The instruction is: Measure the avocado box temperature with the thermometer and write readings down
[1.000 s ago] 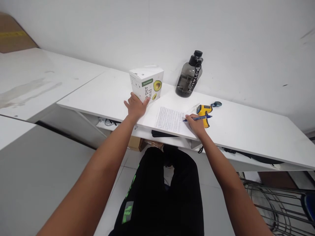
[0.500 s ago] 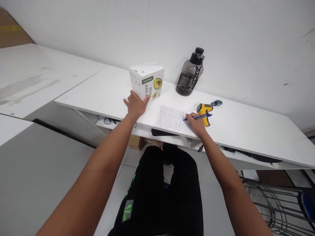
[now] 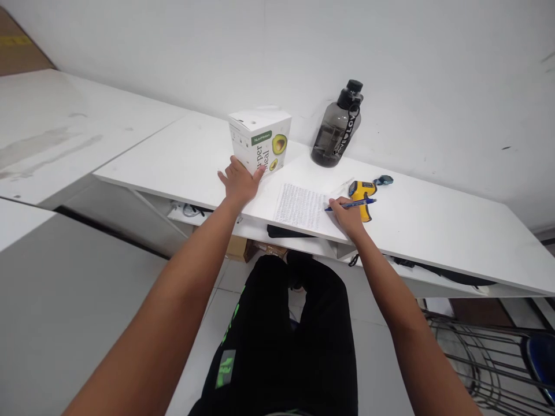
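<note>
My left hand [image 3: 241, 182] grips the near lower corner of a white carton [image 3: 247, 144] printed with avocados, thumb on one side and fingers on the other. The carton stands upright on the white desk [image 3: 433, 219]. In my right hand [image 3: 347, 217] is a blue pen [image 3: 358, 203], its tip at the right side of a sheet of paper [image 3: 301, 207] covered with dense handwritten lines. Just beyond that hand lies a yellow-and-black infrared thermometer [image 3: 364, 190], partly hidden by the hand and pen.
A dark translucent water bottle [image 3: 336, 130] stands by the wall behind the paper. A small dark teal object [image 3: 384, 180] lies beside the thermometer. Under the desktop, a shelf holds a black flat item [image 3: 288, 232] and cables [image 3: 189, 210]. A wire rack [image 3: 485, 352] is at lower right.
The view has shifted very slightly. Both hands keep their holds, and the carton and pen stay in nearly the same places.
</note>
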`<state>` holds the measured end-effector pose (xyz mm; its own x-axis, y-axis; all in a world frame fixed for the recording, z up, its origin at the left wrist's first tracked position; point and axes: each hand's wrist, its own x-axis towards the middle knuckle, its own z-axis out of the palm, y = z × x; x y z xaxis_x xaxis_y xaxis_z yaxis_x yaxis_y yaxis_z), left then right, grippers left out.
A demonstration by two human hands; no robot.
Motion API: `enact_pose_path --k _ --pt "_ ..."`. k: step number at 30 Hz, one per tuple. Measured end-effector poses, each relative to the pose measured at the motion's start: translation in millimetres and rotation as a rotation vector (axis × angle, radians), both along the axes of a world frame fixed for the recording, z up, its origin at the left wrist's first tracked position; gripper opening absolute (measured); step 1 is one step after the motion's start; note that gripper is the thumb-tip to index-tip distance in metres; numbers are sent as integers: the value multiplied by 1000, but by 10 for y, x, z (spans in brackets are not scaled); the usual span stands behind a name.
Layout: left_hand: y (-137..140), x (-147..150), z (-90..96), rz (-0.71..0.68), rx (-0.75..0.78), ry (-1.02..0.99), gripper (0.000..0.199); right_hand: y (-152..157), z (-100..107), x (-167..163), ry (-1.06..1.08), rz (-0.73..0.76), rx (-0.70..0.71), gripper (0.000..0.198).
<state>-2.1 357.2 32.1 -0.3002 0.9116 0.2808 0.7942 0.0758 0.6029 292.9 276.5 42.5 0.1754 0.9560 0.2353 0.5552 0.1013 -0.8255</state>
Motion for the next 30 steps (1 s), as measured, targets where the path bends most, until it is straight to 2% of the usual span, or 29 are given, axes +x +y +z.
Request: enact_pose_path --k 7,17,24,30 --pt "13 0 -10 10 2 7 95 15 -17 55 56 26 -37 34" --pt "27 -8 -25 10 19 12 95 26 -40 37 46 -23 51 38" --pt "50 -27 -53 5 29 10 93 109 -161 49 -211 -72 231 40" --pt "38 -55 -19 1 66 -48 87 212 -267 9 -421 -43 142 46"
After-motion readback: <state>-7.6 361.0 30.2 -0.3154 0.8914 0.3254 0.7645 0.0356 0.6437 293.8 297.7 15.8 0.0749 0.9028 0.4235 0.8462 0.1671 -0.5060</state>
